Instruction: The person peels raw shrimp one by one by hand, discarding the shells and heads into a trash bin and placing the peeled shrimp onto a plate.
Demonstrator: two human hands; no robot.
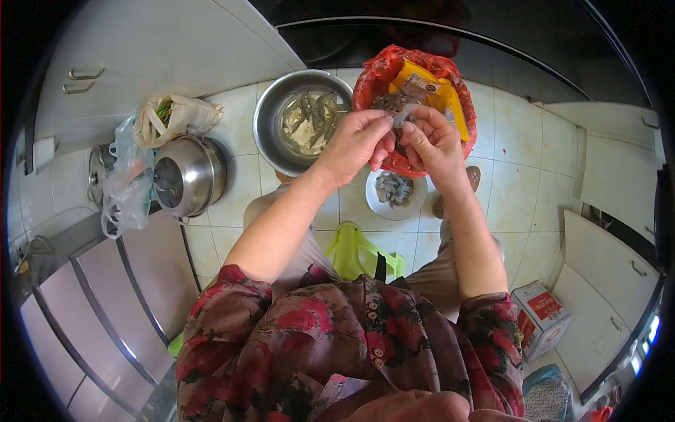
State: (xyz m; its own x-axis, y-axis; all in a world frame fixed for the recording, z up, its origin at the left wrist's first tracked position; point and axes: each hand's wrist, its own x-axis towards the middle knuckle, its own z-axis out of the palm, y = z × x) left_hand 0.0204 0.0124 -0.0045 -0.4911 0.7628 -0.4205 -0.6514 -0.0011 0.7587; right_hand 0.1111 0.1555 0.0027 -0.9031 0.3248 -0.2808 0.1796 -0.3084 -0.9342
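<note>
A pale, translucent shrimp is pinched between my two hands, over a bin lined with a red bag. My left hand has its thumb and fingers closed on one end; my right hand grips the other end. Dark scraps and a yellow packet lie inside the bin. To the left, a metal basin holds unpeeled shrimp in a little water. Below the bin, peeled grey shrimp lie in a white bowl.
A steel pot, clear plastic bags and a bag with greens stand at the left. A green stool is between my legs. Cabinets border the tiled floor. A box sits at lower right.
</note>
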